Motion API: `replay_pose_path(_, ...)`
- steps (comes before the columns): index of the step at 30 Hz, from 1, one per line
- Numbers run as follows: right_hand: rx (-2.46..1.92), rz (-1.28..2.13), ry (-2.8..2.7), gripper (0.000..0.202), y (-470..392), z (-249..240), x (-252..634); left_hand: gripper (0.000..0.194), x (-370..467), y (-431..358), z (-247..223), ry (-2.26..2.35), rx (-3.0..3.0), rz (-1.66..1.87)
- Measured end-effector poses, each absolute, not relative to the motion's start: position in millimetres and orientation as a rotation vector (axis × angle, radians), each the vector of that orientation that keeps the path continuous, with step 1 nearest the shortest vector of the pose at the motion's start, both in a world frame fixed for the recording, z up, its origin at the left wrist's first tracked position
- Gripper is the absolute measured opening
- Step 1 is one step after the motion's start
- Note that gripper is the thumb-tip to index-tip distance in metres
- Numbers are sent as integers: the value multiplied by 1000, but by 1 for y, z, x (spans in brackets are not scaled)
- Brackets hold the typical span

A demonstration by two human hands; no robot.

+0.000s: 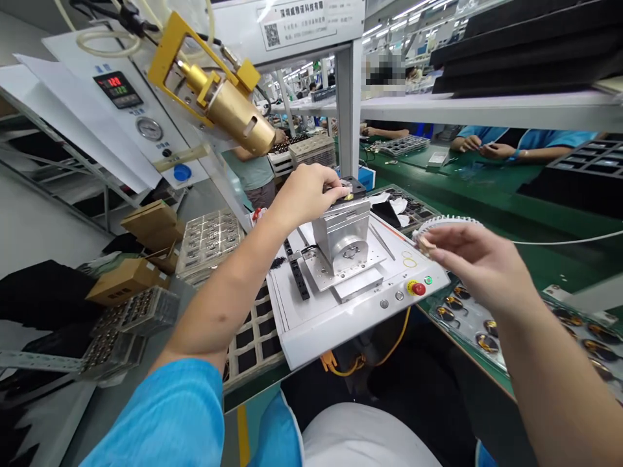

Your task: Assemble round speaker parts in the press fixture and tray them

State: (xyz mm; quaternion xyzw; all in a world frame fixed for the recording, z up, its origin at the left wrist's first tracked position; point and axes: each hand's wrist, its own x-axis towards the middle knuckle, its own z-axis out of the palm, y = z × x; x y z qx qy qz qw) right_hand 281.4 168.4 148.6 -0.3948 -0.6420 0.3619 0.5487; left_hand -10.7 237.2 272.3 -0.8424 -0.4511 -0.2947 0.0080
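Note:
My left hand (314, 193) reaches over the top of a silver metal block fixture (343, 237). Its thumb and fingers are pinched together beside a dark block; a tiny glint of yellow shows at the fingertips, too small to name. The fixture stands on a flat metal plate on a white bench machine (311, 331). To the right, my right hand (479, 259) pinches a small beige piece (426, 246) between thumb and fingers, in front of a white ribbed ring (450, 220). Tweezers (382, 241) and thin yellow rings (409, 259) lie on the machine top.
Above left hangs a gold cylinder head (243, 117) beside a control panel (146, 123). A red stop button (418, 288) sits on the machine's front. Trays of round parts (470, 314) lie at right, stacked trays (209, 240) at left. Co-workers' hands (487, 146) are across the bench.

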Motion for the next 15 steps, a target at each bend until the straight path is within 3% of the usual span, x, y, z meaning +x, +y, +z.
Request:
replay_pose_path(4, -1184, 1035, -1359, 58, 141, 78, 312, 34, -17, 226, 258, -1382, -2674, -928)
replay_pose_path(8, -1385, 1161, -1326, 74, 132, 19, 328, 72, -33, 224, 257, -1214, -2863, -726)
replay_pose_path(15, -1582, 999, -1627, 89, 139, -8, 319, 102, -32, 223, 252, -1279, -2817, -638)
